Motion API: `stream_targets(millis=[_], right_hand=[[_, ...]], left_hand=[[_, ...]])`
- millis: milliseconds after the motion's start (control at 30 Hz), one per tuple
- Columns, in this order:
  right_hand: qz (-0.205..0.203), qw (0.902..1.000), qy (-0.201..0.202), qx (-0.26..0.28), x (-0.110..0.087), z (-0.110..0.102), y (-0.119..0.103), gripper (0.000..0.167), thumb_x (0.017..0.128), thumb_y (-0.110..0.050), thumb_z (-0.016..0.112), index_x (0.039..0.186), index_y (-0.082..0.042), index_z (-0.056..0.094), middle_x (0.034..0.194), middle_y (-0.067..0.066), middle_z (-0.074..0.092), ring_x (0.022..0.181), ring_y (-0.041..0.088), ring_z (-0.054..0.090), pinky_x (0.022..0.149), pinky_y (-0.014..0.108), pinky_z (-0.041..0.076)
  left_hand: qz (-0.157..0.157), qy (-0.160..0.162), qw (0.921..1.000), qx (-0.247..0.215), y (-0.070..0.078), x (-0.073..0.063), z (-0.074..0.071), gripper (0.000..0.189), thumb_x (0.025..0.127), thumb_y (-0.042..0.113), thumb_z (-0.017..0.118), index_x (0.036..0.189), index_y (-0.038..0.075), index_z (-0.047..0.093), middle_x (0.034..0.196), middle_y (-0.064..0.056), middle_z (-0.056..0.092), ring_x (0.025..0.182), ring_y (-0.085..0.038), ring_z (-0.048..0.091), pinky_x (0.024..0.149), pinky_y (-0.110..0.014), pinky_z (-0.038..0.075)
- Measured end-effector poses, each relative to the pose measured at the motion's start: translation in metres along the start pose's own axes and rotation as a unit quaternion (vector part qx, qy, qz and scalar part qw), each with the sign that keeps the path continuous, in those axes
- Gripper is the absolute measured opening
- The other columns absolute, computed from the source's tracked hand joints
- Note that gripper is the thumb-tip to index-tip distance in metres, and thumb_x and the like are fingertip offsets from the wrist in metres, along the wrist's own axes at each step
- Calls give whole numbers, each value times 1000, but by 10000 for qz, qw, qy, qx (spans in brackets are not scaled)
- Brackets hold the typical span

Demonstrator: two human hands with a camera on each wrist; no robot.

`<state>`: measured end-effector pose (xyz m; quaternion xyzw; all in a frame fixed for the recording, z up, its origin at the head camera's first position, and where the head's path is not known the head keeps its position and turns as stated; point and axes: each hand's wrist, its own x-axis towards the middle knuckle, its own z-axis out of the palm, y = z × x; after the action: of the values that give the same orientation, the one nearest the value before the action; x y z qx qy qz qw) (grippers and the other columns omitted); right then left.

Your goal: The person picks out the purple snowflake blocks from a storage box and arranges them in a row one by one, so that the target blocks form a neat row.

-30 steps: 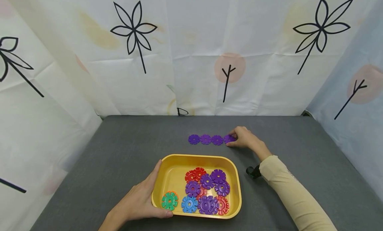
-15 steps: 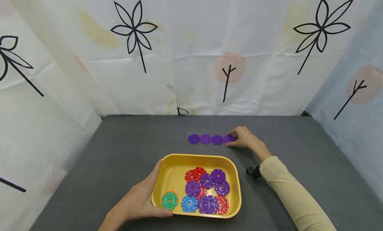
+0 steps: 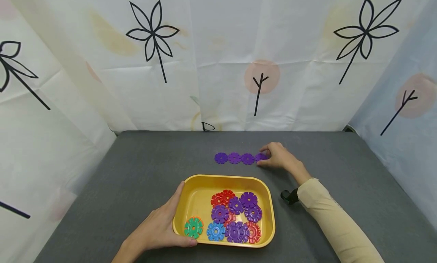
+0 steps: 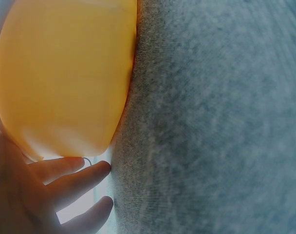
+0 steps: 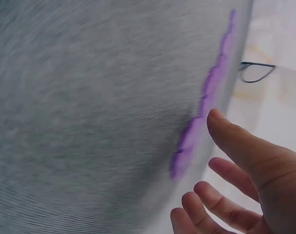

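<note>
My left hand (image 3: 158,223) holds the yellow tray (image 3: 191,181) at its left end, thumb along the near edge and fingers along the side. Flower-shaped plastic discs lie in the tray: several purple (image 3: 220,214), some red (image 3: 254,232), one blue (image 3: 216,231) and one green (image 3: 194,228) over an orange one. Behind it, a row of purple flower discs (image 3: 234,158) lies flat on the table. At the row's right end my right hand (image 3: 278,157) hovers around the last disc (image 3: 261,157), partly covering it. In the right wrist view its fingers (image 5: 226,204) are relaxed and spread.
The grey table (image 3: 153,160) reaches back to a white cloth wall (image 3: 218,96) with printed plants. Cloth also hangs at the left and right sides. A black strap (image 3: 289,196) hangs at the right wrist, beside the tray.
My right hand has shifted very slightly up and left at the last purple disc, which has edged left. The tray and my left hand stay in place.
</note>
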<state>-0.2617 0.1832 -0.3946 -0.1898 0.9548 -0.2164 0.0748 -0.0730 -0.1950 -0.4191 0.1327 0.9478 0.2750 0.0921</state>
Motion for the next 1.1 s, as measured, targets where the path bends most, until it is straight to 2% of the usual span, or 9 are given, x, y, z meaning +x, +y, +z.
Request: stream_targets(millis=[167,233,367,567,700,833,933,1100], right_hand=[[-353,9990,245,94,-6,-14,-20,50,89,-26,81,128,3,69,113,28,67,87,29,64,77,42,57],[-564,9976,391,118,-11,-20,-31,48,89,-26,80,127,2,69,115,27,66,92,31,66,80,45,58],[-918,9940,548,228,-20,-31,-56,46,90,-26,80,128,-2,70,115,22,64,101,36,65,85,48,57],[-1382,9876,603,429,-28,-33,-86,43,88,-23,82,125,-4,72,108,15,65,99,31,65,86,45,58],[-1764,9817,543,478,-31,-28,-100,40,87,-23,83,121,-5,75,101,10,66,95,25,66,83,41,59],[-2100,9755,419,510,-34,-24,-113,41,86,-25,83,121,-7,75,102,7,67,90,19,62,77,31,57],[-2263,9717,282,617,-35,-18,-119,41,87,-26,83,122,-8,75,102,7,67,89,19,62,75,27,55],[-2418,9677,-67,713,-35,-8,-128,38,89,-28,80,122,-9,75,106,6,68,93,18,63,80,28,57]], left_hand=[[7,28,10000,-2,-1,0,0,143,62,76,83,166,29,-3,153,-5,51,101,-9,61,81,-30,56],[20,33,10000,-16,-1,0,0,143,62,76,83,166,29,-4,153,-5,51,101,-9,61,81,-29,55],[17,26,10000,-50,-1,0,0,143,62,75,83,166,29,-4,152,-5,51,100,-8,60,81,-29,55],[-9,-11,10000,-89,-1,1,-1,143,62,74,83,166,26,-3,153,-6,51,101,-9,60,81,-29,56],[-10,-21,10000,-61,-1,1,-1,143,62,75,83,166,27,-3,154,-6,50,104,-11,61,82,-31,56],[-11,-27,10000,-76,-1,1,-1,143,62,75,83,166,28,-3,154,-5,50,106,-13,62,84,-34,56],[-22,-45,9999,-94,-1,1,-1,143,62,75,83,166,29,-3,155,-5,48,108,-14,62,85,-35,56],[-13,-78,9999,-100,-1,0,-1,142,63,74,82,165,31,-7,157,-5,47,110,-16,62,85,-36,57]])
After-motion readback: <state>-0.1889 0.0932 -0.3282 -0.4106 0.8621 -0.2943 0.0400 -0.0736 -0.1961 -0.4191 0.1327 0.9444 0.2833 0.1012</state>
